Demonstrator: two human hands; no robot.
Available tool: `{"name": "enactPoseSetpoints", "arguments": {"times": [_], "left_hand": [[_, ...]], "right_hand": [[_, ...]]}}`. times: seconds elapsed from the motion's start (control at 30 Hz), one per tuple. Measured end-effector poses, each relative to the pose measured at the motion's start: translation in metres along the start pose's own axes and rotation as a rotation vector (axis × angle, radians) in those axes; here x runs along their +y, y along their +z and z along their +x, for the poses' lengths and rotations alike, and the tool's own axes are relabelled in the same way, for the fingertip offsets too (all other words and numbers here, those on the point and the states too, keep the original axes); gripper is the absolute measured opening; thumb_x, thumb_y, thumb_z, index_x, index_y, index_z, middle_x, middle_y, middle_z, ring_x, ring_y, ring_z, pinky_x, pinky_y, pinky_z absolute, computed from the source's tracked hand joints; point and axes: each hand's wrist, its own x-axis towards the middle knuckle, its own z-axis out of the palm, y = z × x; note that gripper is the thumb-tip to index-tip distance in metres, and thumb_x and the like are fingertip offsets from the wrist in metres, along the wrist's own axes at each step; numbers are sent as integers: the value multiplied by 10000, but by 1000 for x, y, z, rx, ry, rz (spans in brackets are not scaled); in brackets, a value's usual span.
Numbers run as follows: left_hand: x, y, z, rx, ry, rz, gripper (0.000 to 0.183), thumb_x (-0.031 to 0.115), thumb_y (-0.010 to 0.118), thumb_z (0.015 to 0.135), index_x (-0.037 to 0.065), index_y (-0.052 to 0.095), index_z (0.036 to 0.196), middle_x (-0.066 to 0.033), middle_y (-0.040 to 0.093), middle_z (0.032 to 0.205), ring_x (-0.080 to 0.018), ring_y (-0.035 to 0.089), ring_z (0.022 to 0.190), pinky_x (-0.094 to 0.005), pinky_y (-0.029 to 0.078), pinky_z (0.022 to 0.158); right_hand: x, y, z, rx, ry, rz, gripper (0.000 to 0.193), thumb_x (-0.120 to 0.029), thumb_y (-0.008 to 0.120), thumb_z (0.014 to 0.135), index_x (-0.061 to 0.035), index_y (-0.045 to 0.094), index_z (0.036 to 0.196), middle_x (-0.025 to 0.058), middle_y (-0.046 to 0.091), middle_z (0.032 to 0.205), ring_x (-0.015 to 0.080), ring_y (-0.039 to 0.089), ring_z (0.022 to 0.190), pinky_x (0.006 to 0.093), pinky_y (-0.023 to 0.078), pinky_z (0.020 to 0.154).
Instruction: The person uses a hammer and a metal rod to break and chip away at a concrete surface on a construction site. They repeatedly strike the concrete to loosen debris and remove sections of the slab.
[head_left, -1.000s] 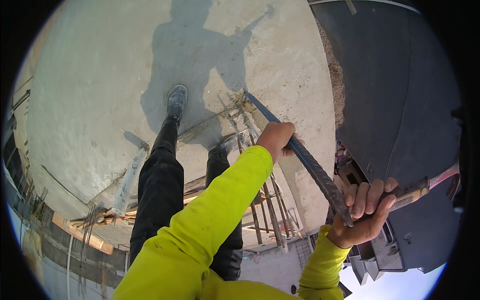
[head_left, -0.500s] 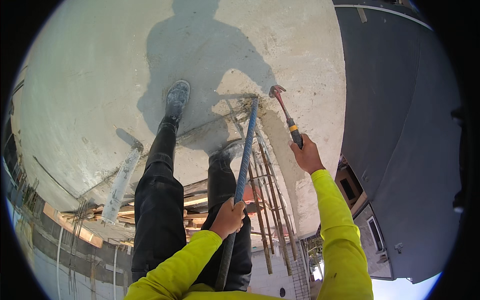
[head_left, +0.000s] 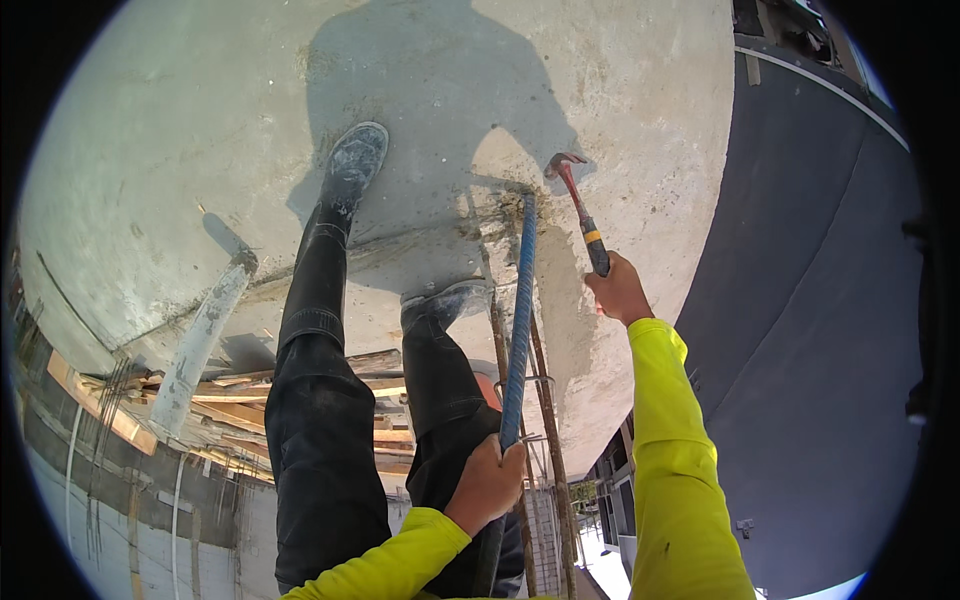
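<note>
My left hand [head_left: 488,484] is closed around a long ribbed steel rebar [head_left: 519,340]. The bar's far end meets a rough, chipped patch [head_left: 508,210] of the concrete, and its near end passes down beside my right leg. My right hand [head_left: 620,290] grips a claw hammer [head_left: 591,238] by its black handle with a yellow band. Its worn red head [head_left: 565,165] is just right of the bar's far end, apart from it. Whether the hammer touches the concrete, I cannot tell.
My boots [head_left: 358,155] stand on a pale concrete slab [head_left: 640,120]. Rusty upright rebars [head_left: 545,400] rise beside my right leg. A dusty grey pipe [head_left: 200,340] sticks up at left, near stacked timber boards [head_left: 235,400]. A dark grey wall [head_left: 800,250] lies beyond the slab's right edge.
The view has shifted, and the bar appears more upright and farther right. Both hands keep their holds. The hammer head stays close to the bar's far end.
</note>
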Motion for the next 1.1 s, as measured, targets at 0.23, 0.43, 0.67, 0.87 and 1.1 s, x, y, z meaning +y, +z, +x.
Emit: {"name": "enactPoseSetpoints", "arguments": {"times": [0.23,0.43,0.67,0.87,1.1], "left_hand": [[-11,6,1,43,29,33,336,268,551,957,-57,527,876,-209,588,671,-319,623,610,-432,479,604],[-14,2,6,54,-41,78,345,271,550,958,-65,528,881,-231,591,690,-348,639,658,-438,482,643],[-26,2,10,85,121,209,324,249,559,957,-64,514,887,-223,581,659,-331,639,596,-429,483,581],[-11,-3,3,32,-6,24,313,244,562,959,-46,499,859,-161,560,583,-273,598,473,-403,477,495],[42,25,-4,37,-59,-66,269,224,531,950,-16,468,846,-107,522,586,-227,536,428,-384,437,412]], "right_hand": [[-114,-62,-17,737,-881,719,232,-179,687,906,-17,551,1002,53,569,664,136,586,609,273,464,573],[5,3,-36,113,-76,-377,325,-145,664,763,45,591,1017,207,600,922,350,544,887,439,415,815],[-78,-88,-23,768,-782,761,131,-56,640,907,-48,518,861,50,582,654,156,579,544,334,574,667],[2,18,-26,-110,348,-19,296,-79,663,832,52,541,1068,96,584,657,189,576,492,352,481,459],[-6,-61,-241,-38,150,268,302,-194,762,851,-3,536,916,72,606,700,125,592,526,275,510,494]]}}
